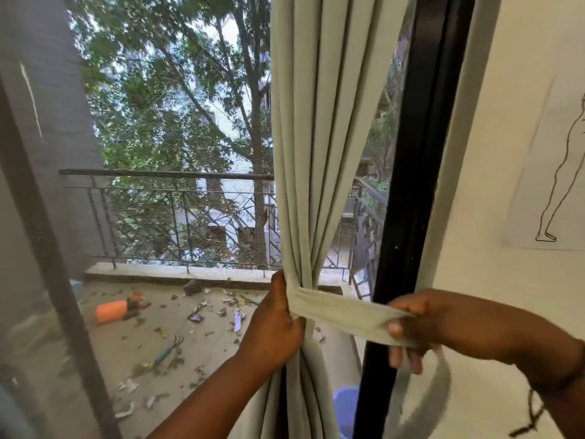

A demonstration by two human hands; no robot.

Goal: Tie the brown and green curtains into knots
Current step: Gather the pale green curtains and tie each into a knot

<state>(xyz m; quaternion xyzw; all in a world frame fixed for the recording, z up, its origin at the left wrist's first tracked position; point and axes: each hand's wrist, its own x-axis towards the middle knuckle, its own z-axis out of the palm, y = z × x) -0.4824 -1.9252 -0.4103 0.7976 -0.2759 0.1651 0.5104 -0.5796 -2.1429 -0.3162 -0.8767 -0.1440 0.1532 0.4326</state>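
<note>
Gripping the gathered green curtain from its left side, the person's left hand has its fingers curled round the bunched folds, at the height where a cloth band of the same pale green goes round them. The right hand is near the white wall and pinches the free end of this band between thumb and fingers, so the band runs flat and tight from the curtain to this hand. A dark thread bracelet hangs from the right wrist. Just behind the band stands the black door frame, and the curtain hangs beside it, on its left. On the wall there is a paper with a line drawing of a figure. Behind the mesh screen is a balcony floor with dry leaves, an orange object and a small garden rake. Further away are the metal railing and big trees.
</note>
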